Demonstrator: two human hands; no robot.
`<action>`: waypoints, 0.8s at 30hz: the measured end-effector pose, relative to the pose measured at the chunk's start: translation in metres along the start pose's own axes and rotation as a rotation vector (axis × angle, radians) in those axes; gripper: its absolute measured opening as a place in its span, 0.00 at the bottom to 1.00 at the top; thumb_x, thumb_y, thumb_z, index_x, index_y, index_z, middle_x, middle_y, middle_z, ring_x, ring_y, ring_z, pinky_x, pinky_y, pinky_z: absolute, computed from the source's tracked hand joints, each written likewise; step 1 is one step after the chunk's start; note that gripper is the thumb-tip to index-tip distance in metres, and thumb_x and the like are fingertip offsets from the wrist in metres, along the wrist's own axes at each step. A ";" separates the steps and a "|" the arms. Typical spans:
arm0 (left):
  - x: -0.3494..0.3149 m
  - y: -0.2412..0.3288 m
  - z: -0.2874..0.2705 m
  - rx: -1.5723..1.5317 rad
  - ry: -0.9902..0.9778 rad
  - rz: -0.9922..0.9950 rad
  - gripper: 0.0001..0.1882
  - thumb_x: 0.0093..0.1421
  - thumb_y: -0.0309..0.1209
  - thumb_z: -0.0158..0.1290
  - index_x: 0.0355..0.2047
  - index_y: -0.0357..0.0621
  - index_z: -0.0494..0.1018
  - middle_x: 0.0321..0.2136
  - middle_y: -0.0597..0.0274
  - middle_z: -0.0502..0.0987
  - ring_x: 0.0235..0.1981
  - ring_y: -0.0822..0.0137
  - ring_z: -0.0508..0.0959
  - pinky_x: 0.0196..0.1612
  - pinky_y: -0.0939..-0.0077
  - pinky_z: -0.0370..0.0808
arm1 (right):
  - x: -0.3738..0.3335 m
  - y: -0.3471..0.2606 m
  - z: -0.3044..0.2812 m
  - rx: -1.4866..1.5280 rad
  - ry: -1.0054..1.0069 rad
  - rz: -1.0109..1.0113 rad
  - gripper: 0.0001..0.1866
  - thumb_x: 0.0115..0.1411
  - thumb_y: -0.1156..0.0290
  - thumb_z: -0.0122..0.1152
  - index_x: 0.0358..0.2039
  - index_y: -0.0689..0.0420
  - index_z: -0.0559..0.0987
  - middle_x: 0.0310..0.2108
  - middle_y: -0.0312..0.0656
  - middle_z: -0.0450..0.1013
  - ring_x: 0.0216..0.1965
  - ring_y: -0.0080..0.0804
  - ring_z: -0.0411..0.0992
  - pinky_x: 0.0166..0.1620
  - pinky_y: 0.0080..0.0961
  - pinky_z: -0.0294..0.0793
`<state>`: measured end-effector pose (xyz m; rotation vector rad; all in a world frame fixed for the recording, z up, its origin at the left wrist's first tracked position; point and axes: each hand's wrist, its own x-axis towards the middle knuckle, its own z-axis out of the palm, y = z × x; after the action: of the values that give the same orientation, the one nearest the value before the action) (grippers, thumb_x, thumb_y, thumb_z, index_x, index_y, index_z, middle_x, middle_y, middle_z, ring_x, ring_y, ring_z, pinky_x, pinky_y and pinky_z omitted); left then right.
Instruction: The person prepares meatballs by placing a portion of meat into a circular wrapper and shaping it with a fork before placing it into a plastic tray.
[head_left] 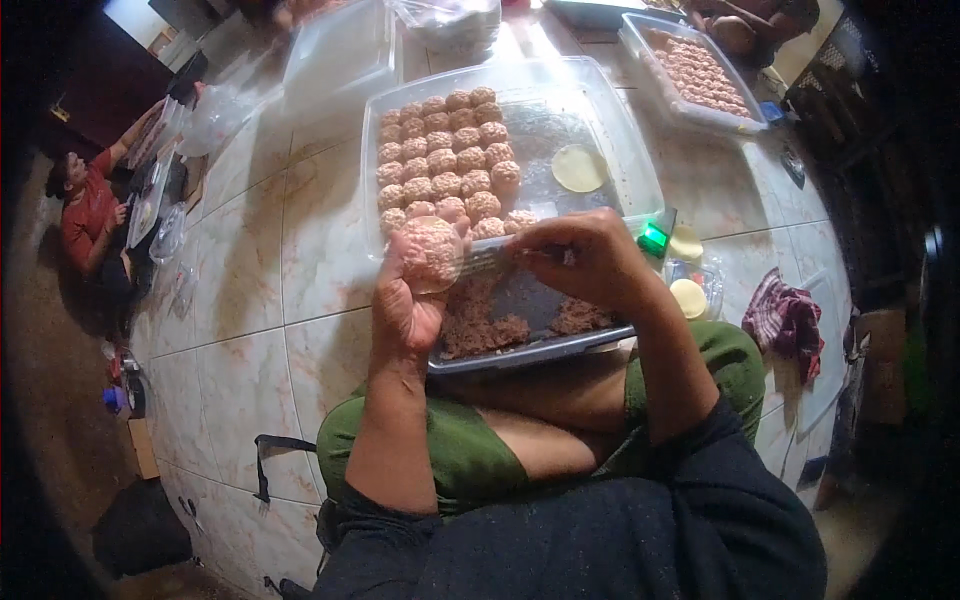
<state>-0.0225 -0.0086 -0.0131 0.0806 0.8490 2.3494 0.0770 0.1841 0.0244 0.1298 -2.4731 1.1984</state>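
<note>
On the palm and fingers of my left hand (408, 310) rests a round disc of dough (430, 252) spread with pinkish, lumpy filling. My right hand (580, 255) is curled, palm down, just right of it; what its fingers pinch is hidden. Below both hands, a dark shallow tray (540, 352) at my lap holds brownish-pink minced filling (480, 325), heaped left and right. Just beyond lies a clear plastic tub (625, 150), with rows of lumpy pinkish balls (445, 160) in its left part. A pale round wrapper (580, 168) lies on its right part.
Pale wrappers (688, 298) and a small clear container sit at right, near a green-lit device (653, 237) and a checkered cloth (785, 318). Another tub of balls (700, 85) stands far right. A clear bin (340, 50) is far left. A person in red (85, 215) sits left.
</note>
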 end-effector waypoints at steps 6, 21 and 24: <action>-0.010 -0.001 0.011 -0.004 -0.095 -0.051 0.34 0.64 0.51 0.41 0.58 0.34 0.58 0.54 0.41 0.66 0.56 0.45 0.67 0.60 0.54 0.63 | 0.002 0.020 0.017 -0.033 -0.054 -0.085 0.10 0.49 0.76 0.66 0.34 0.52 0.83 0.23 0.42 0.77 0.21 0.25 0.74 0.25 0.24 0.71; -0.003 -0.005 0.009 0.078 0.252 -0.079 0.31 0.68 0.50 0.29 0.56 0.36 0.61 0.51 0.47 0.70 0.51 0.57 0.72 0.55 0.59 0.70 | 0.006 0.017 0.006 -0.102 0.079 -0.092 0.10 0.56 0.75 0.61 0.40 0.56 0.81 0.29 0.37 0.77 0.26 0.23 0.72 0.29 0.22 0.71; -0.006 0.002 0.013 -0.008 0.024 -0.081 0.39 0.64 0.60 0.26 0.58 0.36 0.59 0.50 0.46 0.70 0.50 0.54 0.72 0.55 0.58 0.69 | 0.005 0.022 0.004 0.501 0.167 0.233 0.10 0.58 0.71 0.61 0.40 0.57 0.81 0.30 0.33 0.76 0.28 0.20 0.71 0.31 0.19 0.70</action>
<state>-0.0158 -0.0061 -0.0006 0.0142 0.8388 2.2818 0.0660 0.1949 0.0078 -0.1236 -2.0406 1.8291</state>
